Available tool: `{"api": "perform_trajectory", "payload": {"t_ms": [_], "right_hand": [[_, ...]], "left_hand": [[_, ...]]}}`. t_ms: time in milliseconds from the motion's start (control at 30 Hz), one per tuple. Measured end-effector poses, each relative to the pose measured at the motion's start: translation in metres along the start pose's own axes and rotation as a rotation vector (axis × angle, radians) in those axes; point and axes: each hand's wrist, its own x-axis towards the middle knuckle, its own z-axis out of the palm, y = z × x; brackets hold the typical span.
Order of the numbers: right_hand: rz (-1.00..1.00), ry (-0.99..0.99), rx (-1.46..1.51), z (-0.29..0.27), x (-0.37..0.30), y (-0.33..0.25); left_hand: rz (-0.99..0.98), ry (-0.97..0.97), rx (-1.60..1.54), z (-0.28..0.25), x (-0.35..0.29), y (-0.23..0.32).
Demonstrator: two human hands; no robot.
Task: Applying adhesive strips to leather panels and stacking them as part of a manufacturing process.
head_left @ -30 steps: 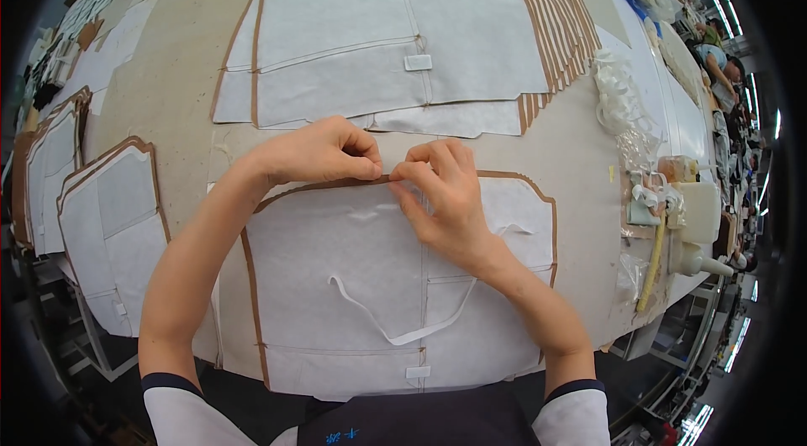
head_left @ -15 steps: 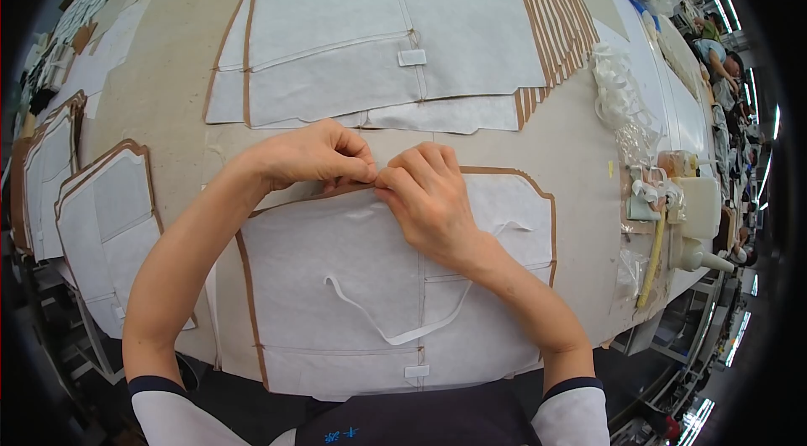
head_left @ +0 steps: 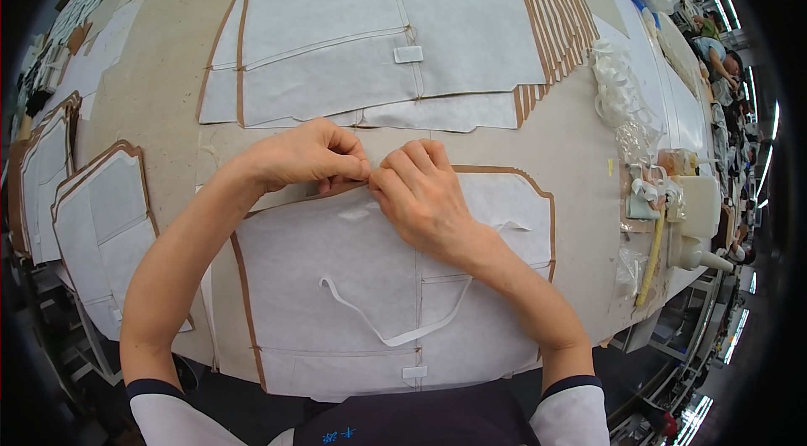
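Note:
In front of me lies a white sewn fabric panel [head_left: 336,236] with brown edges, a small white label [head_left: 414,372] near its lower seam. Along its far brown edge, my left hand [head_left: 315,158] is closed in a pinch on that edge, lifting it slightly. Right beside it, my right hand [head_left: 420,198] also pinches the edge, fingers curled, its wrist resting over the panel. The fingertips of both hands nearly meet; whatever lies between them is too small to make out. A narrow white tape [head_left: 395,339] curves loosely across the panel and passes under my right forearm.
Beyond my hands is a fanned stack of similar panels [head_left: 319,9]. More panels [head_left: 105,219] lie at the left edge. On the right are a bundle of white tape [head_left: 618,93], a white glue bottle [head_left: 699,211] and a yellow strip [head_left: 651,265].
Both hands stay pinched at the panel's far edge, with only a slight shift of the fingers. The whole view has moved a little; the tape and panels lie as before.

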Motion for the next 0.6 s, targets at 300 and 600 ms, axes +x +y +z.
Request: {"api": "perform_trajectory", "payload": {"t_ms": [300, 600], "right_hand": [[0.235, -0.014, 0.071, -0.033, -0.019, 0.008], [0.311, -0.151, 0.541, -0.080, -0.025, -0.026]], "left_hand": [[0.151, 0.226, 0.332, 0.006, -0.008, 0.000], [0.399, 0.575, 0.522, 0.024, -0.026, -0.022]]}}
